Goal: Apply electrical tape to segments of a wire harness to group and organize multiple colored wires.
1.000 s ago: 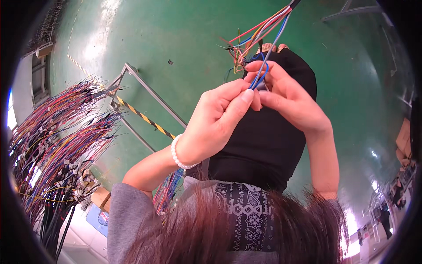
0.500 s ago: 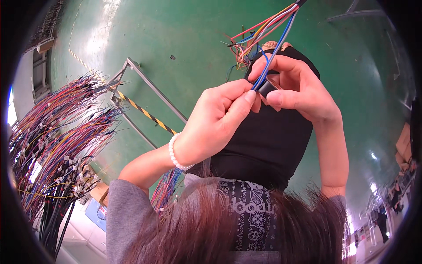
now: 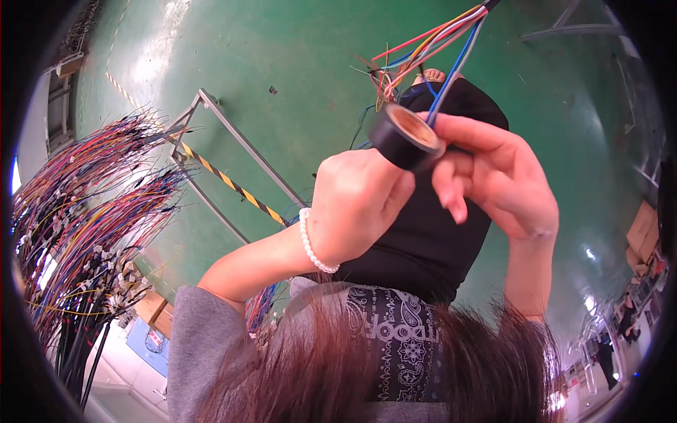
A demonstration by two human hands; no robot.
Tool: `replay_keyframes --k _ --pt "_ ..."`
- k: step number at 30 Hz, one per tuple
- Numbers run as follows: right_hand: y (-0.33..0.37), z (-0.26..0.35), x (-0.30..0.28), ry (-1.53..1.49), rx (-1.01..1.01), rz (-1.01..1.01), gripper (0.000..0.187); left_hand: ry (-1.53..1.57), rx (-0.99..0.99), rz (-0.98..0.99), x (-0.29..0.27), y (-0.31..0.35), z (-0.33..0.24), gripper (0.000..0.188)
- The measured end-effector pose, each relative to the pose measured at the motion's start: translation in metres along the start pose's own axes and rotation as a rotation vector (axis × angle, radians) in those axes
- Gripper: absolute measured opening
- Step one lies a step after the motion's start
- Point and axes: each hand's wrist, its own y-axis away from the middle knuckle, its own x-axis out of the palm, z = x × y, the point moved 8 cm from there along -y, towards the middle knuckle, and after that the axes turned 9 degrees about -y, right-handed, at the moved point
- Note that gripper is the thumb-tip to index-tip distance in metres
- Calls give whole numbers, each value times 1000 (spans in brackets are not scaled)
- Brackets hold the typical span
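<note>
A roll of black tape (image 3: 390, 141) with a brown core is between my hands, above my lap, its right side slightly blurred. My left hand (image 3: 356, 204), with a white beaded bracelet at the wrist, is closed on it; the roll covers its fingertips. Blue and grey wires (image 3: 455, 76) run down from a dark-sheathed bundle and pass out of sight at the roll. My right hand (image 3: 497, 162) has its fingers apart, the forefinger reaching to the roll's rim and the wires. Other loose wires (image 3: 412, 56), red, yellow and pink, fan out beyond the roll.
Thick bunches of coloured wires (image 3: 92, 211) hang at the left. A metal frame (image 3: 247, 158) stands on the green floor (image 3: 296, 56) beside black-and-yellow tape (image 3: 233, 185). Cardboard boxes (image 3: 642, 229) are at the far right.
The tape roll has moved from my right hand up and left, over the wires. My left hand has turned its back upward, and my right thumb and fingers have come off the roll.
</note>
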Motion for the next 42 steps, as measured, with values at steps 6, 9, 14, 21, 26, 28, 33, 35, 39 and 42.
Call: replay_keyframes --k 6,9,14,21,26,28,33,35,39,42 --pt "-36 -11 -14 326 -217 -107 53 593 -414 296 29 3 15 15" --pt "-44 -31 -10 -45 -17 218 58 897 -614 464 33 10 20 24" --pt "-39 -16 -23 305 -116 194 63 788 -558 379 22 9 26 24" --pt "22 -2 -17 217 -106 -131 47 -132 151 95 -3 -7 -17 12" --pt "2 -4 -42 530 -137 -280 59 557 -400 430 20 1 10 24" --pt "-18 -16 -26 147 -175 32 64 932 -612 588 30 8 11 40" --pt "-34 -16 -9 -74 -153 331 74 1122 -692 558 22 0 7 77" --pt "-36 -13 -11 130 -142 290 75 1014 -700 586 21 1 8 71" --pt "-37 -8 -14 338 -37 291 62 970 -641 627 22 -1 11 43" --pt "-31 -5 -30 565 79 92 52 965 -706 613 22 4 22 33"
